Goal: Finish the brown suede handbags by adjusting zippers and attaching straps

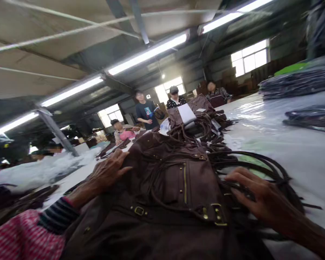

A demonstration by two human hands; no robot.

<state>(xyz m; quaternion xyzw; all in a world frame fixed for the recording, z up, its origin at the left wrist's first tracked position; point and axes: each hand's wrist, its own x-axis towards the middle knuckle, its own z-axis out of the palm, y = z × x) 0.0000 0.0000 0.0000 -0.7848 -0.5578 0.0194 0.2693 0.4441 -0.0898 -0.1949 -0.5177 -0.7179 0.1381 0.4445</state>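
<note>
A dark brown handbag (162, 180) fills the front middle, lying with its front side up. It has a brass zipper (185, 184), brass buckles and a thin handle looped over its front. My left hand (108, 171) rests on the bag's left edge, fingers stretched and thumb apart. Over the dark straps (271, 164) at the bag's right side is my right hand (256, 189), its fingers bent and apart; whether it touches a strap I cannot tell. Behind the handbag lies a heap of similar brown bags (189, 119), some with white paper and tags.
Plastic-wrapped dark packs (300, 83) are stacked on the pale table (308, 151) at right. Clear plastic bags (40, 171) pile up at left. Several people stand or sit around the far side, one in a dark T-shirt (146, 113). A metal post (60, 133) rises at left.
</note>
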